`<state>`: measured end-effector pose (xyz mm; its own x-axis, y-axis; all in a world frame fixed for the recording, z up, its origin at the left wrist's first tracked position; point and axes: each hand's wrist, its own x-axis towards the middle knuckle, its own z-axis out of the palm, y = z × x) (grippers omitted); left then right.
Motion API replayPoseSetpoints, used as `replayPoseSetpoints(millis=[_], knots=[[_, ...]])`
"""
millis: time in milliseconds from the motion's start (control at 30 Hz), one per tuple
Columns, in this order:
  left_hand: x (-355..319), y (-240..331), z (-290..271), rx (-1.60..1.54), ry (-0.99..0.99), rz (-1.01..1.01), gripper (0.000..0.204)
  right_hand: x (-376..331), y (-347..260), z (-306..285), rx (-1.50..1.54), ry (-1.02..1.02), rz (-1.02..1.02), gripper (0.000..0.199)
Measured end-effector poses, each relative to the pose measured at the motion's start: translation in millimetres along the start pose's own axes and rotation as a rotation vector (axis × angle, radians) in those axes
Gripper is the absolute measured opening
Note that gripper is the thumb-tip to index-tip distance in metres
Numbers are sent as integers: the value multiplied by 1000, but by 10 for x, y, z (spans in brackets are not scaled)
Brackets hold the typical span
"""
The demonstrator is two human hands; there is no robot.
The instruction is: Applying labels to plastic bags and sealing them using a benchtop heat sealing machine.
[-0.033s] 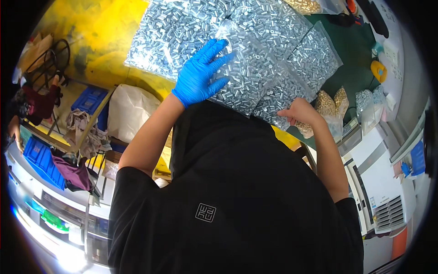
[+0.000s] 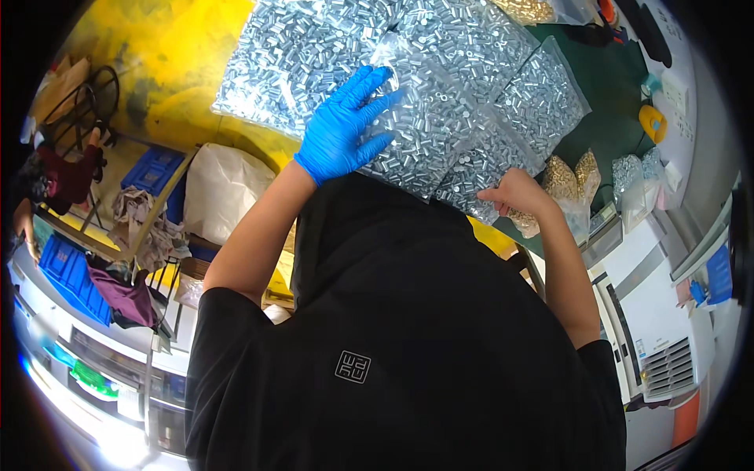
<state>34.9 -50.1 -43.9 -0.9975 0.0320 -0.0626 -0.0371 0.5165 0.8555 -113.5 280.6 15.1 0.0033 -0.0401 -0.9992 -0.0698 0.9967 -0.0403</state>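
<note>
My left hand [image 2: 342, 125] wears a blue glove and lies open, fingers spread, on large clear plastic bags full of small silvery metal cylinders [image 2: 428, 118]. Bare, my right hand [image 2: 516, 195] is at the near right edge of these bags. Its index finger stretches left over the silvery pieces in the nearest bag [image 2: 475, 169], while the other fingers are curled in. I see nothing held in it. Beside my right wrist stand clear bags of small gold-coloured pieces [image 2: 561, 184].
More gold-coloured pieces [image 2: 525, 9] lie at the far edge. On the right are small bags of silvery pieces [image 2: 627, 174], a yellow tape roll [image 2: 652, 122] and a white machine [image 2: 640, 282]. At left are a white sack [image 2: 226, 192], blue crates [image 2: 75, 275] and another person [image 2: 67, 184].
</note>
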Motion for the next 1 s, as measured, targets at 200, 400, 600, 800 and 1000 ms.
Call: replayPoseSetpoints(millis=[200,400,600,800,1000], knots=[[10,19,-19,-73,-1,-36,60,33,49,-9,47,-38,6,51],[2,38,-2,-45,2,-70,61,33,32,-18,53,-28,8,50],[-27,-9,41,62,77,-39,60,37,54,-13,31,-21,-11,50],[-85,-54,83,10,121,-75,55,41,61,-10,31,-15,-9,50],[-73,-64,101,9,109,-66,53,28,109,-1,-10,-17,-53,53]])
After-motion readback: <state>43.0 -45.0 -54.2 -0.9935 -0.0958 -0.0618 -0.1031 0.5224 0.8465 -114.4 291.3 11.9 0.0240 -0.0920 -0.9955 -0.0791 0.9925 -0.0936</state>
